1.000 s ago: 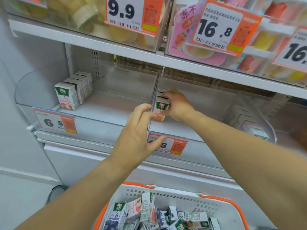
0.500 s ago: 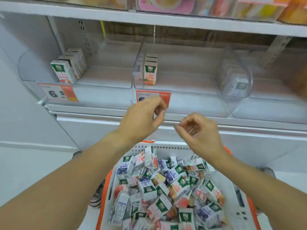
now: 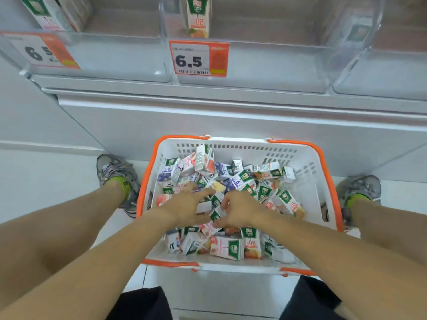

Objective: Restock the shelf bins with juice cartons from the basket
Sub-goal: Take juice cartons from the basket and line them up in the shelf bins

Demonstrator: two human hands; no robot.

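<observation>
The shelf (image 3: pixel 231 100) fills twelve o'clock of my view, its clear bins (image 3: pixel 265 65) cut off by the top edge. I see one orange-juice carton (image 3: pixel 198 18) upright in the middle bin, its top cropped, and more cartons (image 3: pixel 49 13) at eleven o'clock, only partly in frame. A 6.5 price tag (image 3: pixel 199 58) hangs under the middle bin; a second tag (image 3: pixel 40 50) at ten o'clock is blurred. The white basket with orange handles (image 3: pixel 307 158) sits at centre on the floor between two grey sneakers (image 3: pixel 117 174), heaped with small juice cartons (image 3: pixel 227 247) lying every way. My left hand (image 3: pixel 187 207) reaches in with fingers spread loosely over the pile, touching cartons. My right hand (image 3: pixel 240 210), just beside it, curls its fingers around a green-and-white carton (image 3: pixel 217 214), mostly hidden by the fingers. Motion blur smears the fingertips.
</observation>
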